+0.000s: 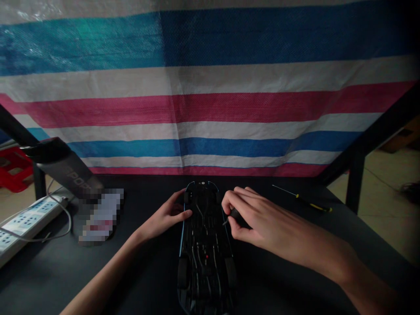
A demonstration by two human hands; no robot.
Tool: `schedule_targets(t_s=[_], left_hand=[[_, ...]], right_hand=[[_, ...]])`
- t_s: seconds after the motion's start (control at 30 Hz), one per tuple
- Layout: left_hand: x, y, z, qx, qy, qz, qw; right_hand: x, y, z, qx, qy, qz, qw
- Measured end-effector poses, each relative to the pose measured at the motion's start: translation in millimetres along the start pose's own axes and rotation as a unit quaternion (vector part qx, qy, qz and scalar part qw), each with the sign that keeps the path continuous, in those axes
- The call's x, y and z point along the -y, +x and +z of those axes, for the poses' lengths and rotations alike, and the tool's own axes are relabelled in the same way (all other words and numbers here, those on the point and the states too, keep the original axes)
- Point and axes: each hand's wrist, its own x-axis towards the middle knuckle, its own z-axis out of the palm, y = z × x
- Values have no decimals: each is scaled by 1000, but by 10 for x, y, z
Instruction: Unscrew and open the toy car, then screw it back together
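A toy car (205,236) lies upside down on the dark table, its black underside facing up and blue body edges showing at the sides. My left hand (169,215) grips the car's left side near the far end, thumb over the edge of the underside; its other fingers are partly hidden. On the opposite side, my right hand (251,214) is closed around the dark handle of a screwdriver (235,215). The screwdriver's short metal tip points left, close to the car's right edge; I cannot tell whether it touches.
Another screwdriver (313,204), yellow and black, lies at the right. To the left are a grey sports bottle (65,168), a blurred-out flat object (104,216) and a white power strip (28,223) with a cable. A striped plastic sheet (210,107) hangs behind the table (131,280).
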Motion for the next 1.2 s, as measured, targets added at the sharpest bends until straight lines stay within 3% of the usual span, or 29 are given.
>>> schedule_targets(t_s=[0.17, 0.33, 0.5, 0.77, 1.0, 1.2], left_hand=[[-20, -5, -3, -4, 12, -2, 1000], [-9, -8, -9, -4, 9, -9, 1000], [5, -7, -9, -7, 3, -7, 1000], [13, -1, -13, -2, 10, -7, 1000], [-12, -7, 1, -11, 6, -9, 1000], [6, 2, -16, -3, 11, 0, 1000]], right_hand=[[62, 12, -22, -23, -17, 1, 1000], [-28, 24, 14, -30, -83, 25, 996], [-76, 10, 38, -12, -51, 0, 999], [27, -7, -32, -8, -8, 16, 1000], [17, 16, -1, -42, -60, 10, 997], [-30, -9, 24, -13, -51, 12, 999]])
